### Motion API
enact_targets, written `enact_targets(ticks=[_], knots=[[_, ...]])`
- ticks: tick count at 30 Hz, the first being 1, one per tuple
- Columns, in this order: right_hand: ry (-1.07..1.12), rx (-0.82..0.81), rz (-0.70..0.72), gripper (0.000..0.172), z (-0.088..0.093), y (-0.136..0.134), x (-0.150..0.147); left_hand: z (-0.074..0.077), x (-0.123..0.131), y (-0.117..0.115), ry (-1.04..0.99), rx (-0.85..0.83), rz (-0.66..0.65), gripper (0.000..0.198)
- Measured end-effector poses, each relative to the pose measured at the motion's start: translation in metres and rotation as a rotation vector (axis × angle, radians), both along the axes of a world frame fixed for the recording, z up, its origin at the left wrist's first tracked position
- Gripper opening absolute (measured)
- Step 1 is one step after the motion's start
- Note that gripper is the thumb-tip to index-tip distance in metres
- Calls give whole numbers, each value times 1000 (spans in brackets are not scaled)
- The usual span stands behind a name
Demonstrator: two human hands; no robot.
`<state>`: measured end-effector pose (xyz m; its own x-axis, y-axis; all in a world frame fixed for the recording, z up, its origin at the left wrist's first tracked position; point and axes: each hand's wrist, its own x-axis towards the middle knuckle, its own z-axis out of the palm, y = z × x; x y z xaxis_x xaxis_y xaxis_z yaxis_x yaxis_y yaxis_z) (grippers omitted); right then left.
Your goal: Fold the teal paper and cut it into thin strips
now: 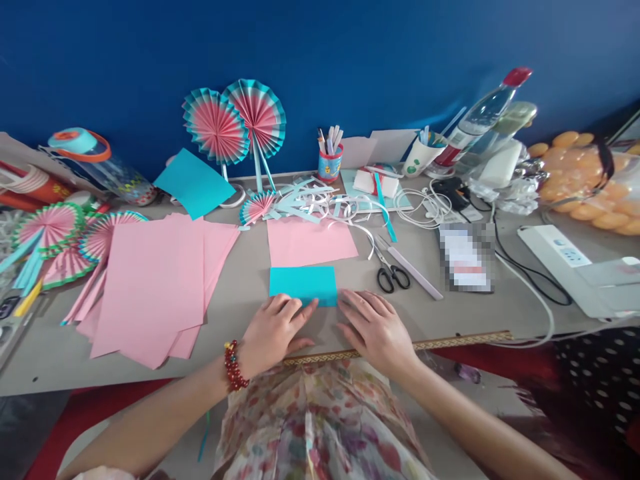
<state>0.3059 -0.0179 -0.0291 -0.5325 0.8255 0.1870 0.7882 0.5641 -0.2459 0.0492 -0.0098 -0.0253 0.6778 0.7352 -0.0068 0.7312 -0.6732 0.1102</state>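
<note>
A small teal paper rectangle (303, 284) lies flat on the grey table (235, 293) right in front of me. My left hand (274, 333), with a red bead bracelet at the wrist, rests with its fingertips on the paper's near left edge. My right hand (376, 329) lies flat just right of the paper's near corner, fingers stretched out, and holds nothing. A pink sheet (309, 241) lies just behind the teal paper.
A stack of pink sheets (155, 287) lies at left, with pleated paper fans (55, 233) beyond. Black scissors (390, 270) and a ruler (413, 270) sit at right. Paper strips (320, 200), a pen cup (330, 163), bottles, cables and a power strip (565, 257) fill the back and right.
</note>
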Motion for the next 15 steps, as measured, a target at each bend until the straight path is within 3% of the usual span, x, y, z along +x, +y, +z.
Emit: enact_targets(ticks=[7, 15], knots=[[-48, -29, 59, 61, -4, 0, -16, 3, 8, -1, 22, 17, 38, 63], [-94, 38, 74, 64, -4, -1, -13, -3, -44, -27, 49, 179, 213, 61]])
